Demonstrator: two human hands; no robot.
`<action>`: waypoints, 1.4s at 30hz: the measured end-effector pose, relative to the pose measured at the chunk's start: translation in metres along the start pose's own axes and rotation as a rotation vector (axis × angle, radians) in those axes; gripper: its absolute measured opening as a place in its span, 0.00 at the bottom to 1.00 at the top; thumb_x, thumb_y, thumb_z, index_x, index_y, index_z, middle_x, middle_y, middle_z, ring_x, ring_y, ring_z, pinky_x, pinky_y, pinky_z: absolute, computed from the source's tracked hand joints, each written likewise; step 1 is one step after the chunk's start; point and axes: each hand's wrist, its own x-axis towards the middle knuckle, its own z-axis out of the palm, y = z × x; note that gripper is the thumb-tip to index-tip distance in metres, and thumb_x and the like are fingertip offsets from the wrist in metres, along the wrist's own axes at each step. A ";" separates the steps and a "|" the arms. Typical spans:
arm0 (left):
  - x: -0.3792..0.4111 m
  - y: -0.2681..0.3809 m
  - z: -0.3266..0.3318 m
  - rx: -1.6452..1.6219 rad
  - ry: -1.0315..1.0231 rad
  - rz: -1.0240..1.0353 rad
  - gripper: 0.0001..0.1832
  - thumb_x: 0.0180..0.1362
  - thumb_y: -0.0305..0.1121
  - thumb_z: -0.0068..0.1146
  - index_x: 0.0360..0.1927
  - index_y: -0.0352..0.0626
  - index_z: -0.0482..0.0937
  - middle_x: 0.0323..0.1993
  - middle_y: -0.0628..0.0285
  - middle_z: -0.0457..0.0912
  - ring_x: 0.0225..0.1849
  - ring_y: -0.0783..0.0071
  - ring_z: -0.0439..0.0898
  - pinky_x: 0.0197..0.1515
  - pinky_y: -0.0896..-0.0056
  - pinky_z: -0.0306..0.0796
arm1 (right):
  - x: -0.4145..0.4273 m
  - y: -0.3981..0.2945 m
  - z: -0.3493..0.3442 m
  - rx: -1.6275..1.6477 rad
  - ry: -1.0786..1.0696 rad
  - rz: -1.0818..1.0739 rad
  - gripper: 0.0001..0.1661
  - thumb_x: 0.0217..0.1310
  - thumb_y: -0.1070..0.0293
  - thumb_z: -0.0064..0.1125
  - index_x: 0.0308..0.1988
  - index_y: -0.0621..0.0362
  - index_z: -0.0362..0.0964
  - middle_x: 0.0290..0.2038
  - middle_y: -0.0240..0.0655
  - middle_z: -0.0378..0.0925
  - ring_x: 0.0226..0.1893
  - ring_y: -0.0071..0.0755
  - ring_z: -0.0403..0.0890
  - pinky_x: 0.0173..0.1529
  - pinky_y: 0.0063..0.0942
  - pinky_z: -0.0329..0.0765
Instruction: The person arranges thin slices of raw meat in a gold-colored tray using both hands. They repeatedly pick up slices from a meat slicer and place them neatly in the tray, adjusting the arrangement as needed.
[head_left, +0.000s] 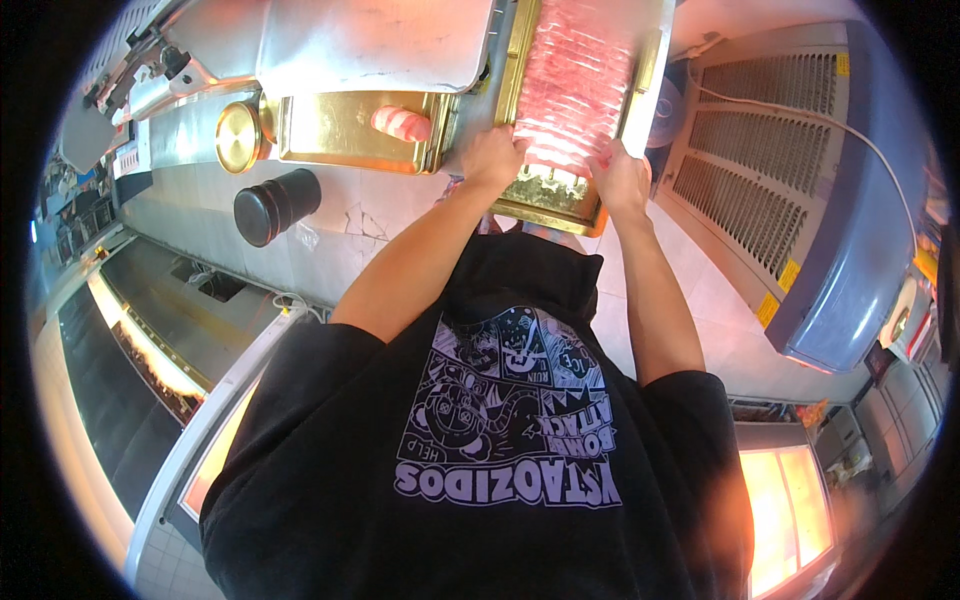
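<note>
A long gold-coloured metal tray (513, 97) extends away from my body, holding rows of pink sliced meat (577, 82) with a glossy surface. My left hand (493, 159) is at the meat's near left corner, fingertips closed on its edge beside the tray rim. At the near right corner, my right hand (621, 184) pinches the edge in the same way. Whether a clear film covers the meat, I cannot tell. Bare tray bottom with small wet bits shows between my hands and the near rim. A second gold tray (330, 131) on the left bears a pink piece of meat (401, 124).
A broad steel plate (375, 45) lies beyond the second tray. Round gold metal dishes (238, 137) stand at its left. Below is a black cylindrical container (277, 206) over the tiled floor. A blue-sided appliance (847, 247) with vent grilles and a cable stands on the right.
</note>
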 end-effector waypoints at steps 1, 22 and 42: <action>0.003 0.001 -0.001 0.037 -0.007 -0.004 0.23 0.64 0.55 0.61 0.42 0.42 0.85 0.42 0.46 0.88 0.48 0.41 0.85 0.50 0.42 0.77 | 0.000 -0.002 -0.003 -0.037 -0.038 0.008 0.20 0.59 0.56 0.69 0.43 0.59 0.79 0.39 0.48 0.87 0.43 0.54 0.87 0.52 0.45 0.80; -0.033 0.003 0.007 0.419 -0.020 0.563 0.26 0.62 0.27 0.54 0.65 0.47 0.74 0.73 0.51 0.66 0.74 0.48 0.66 0.68 0.49 0.70 | 0.009 -0.007 -0.003 -0.143 -0.148 0.008 0.27 0.65 0.54 0.63 0.60 0.51 0.75 0.40 0.51 0.86 0.44 0.56 0.87 0.50 0.50 0.81; -0.016 -0.021 0.037 0.240 -0.043 0.583 0.27 0.65 0.31 0.50 0.69 0.50 0.72 0.77 0.51 0.58 0.77 0.49 0.58 0.68 0.48 0.68 | -0.008 -0.021 0.015 -0.343 -0.015 -0.251 0.15 0.68 0.68 0.54 0.52 0.52 0.76 0.51 0.43 0.80 0.42 0.53 0.88 0.45 0.49 0.85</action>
